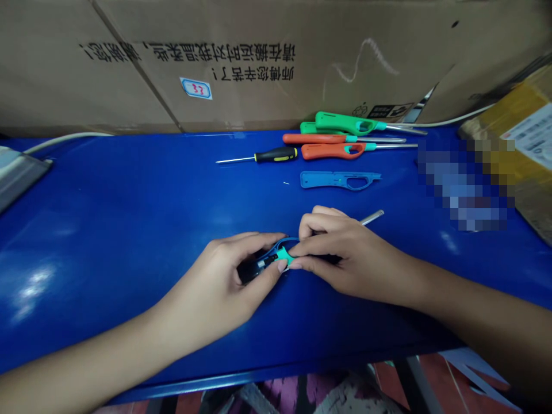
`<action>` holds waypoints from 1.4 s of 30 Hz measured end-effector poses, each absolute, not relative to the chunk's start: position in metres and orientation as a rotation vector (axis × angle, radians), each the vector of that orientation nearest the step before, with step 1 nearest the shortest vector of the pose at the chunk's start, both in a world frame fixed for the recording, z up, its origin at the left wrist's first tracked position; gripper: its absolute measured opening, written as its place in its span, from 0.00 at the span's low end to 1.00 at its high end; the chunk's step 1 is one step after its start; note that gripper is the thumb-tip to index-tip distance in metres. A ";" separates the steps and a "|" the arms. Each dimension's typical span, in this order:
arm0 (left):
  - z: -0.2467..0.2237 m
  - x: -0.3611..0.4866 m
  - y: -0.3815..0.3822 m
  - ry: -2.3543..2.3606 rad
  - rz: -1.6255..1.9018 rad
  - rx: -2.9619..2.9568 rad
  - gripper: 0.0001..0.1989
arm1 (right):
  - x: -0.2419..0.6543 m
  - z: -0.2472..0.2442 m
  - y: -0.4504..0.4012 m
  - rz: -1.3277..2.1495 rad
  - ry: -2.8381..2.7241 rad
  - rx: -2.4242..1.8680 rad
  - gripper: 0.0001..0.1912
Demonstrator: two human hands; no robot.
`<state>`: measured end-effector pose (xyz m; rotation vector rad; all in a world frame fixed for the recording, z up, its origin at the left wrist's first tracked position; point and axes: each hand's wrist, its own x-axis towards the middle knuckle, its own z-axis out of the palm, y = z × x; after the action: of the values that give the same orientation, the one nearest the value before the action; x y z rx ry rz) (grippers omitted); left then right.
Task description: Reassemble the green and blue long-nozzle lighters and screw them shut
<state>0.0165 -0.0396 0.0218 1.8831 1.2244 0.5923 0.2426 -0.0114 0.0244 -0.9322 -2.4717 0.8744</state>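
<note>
Near the front middle of the table, my left hand [211,284] is closed around an opened blue stick lighter [276,248], its thumb pressing by a green trigger piece [283,256]. My right hand [351,250] grips the same lighter from the right, thumb and forefinger pinched at the green piece. The lighter's metal tube [373,217] sticks out behind the right hand's knuckles. Much of the lighter's body is hidden by the fingers. Beyond the hands lies a loose blue half shell [323,180] with its inner side up.
Behind the shell lie orange lighters [321,152] and green lighters [340,121]. To their left are a screwdriver [276,155] and a tiny pale pin [286,183]. A large cardboard box [241,109] borders the back; a taped carton [526,167] stands right. The table [107,230] is blue.
</note>
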 end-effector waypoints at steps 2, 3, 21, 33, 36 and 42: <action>0.023 0.017 -0.040 1.196 0.600 1.910 0.16 | 0.242 0.025 -0.013 0.898 -2.444 -0.966 0.09; 0.023 0.017 -0.041 1.179 0.602 1.920 0.17 | 0.241 0.025 -0.014 0.904 -2.437 -0.982 0.08; 0.025 0.019 -0.040 1.202 0.579 1.713 0.16 | 0.244 0.035 -0.018 0.808 -2.525 -1.000 0.09; 0.026 0.009 -0.037 1.142 0.491 1.687 0.19 | 0.254 0.037 -0.008 0.959 -2.524 -0.949 0.04; 0.024 0.008 -0.037 1.116 0.496 1.637 0.19 | 0.254 0.039 -0.009 0.929 -2.538 -0.936 0.04; 0.024 0.010 -0.034 1.080 0.462 1.524 0.17 | 0.258 0.045 -0.004 0.849 -2.453 -0.930 0.07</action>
<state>0.0096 -0.0344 0.0241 1.5235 1.0804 0.4622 0.2575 -0.0038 0.0448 -0.9300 -2.4531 0.8490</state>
